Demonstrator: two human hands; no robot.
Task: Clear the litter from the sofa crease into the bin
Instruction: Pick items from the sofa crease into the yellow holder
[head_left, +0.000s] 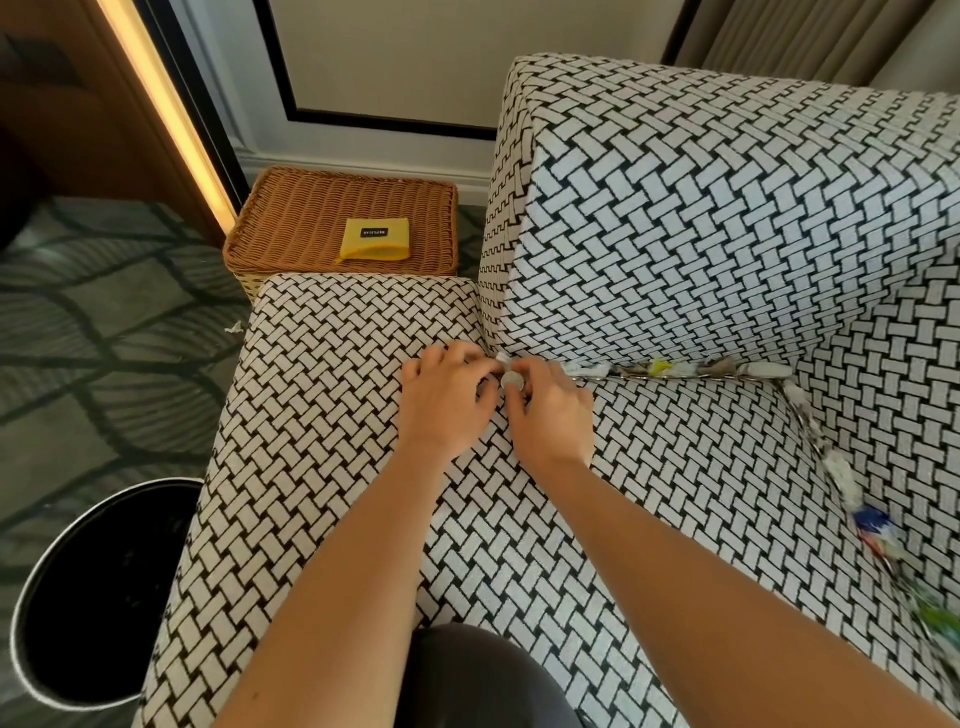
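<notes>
Black-and-white woven sofa (675, 493): right grip (550, 415) pinches a round silvery scrap (512, 381), left grip (441, 400) curled, hold unclear. Crumpled litter (675, 370) lines the crease to their right; round black bin (93, 597) awaits, so it's early going.

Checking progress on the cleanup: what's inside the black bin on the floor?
Only dark interior shows in the black bin; no litter can be made out. The sofa arm covers its right part.
</notes>
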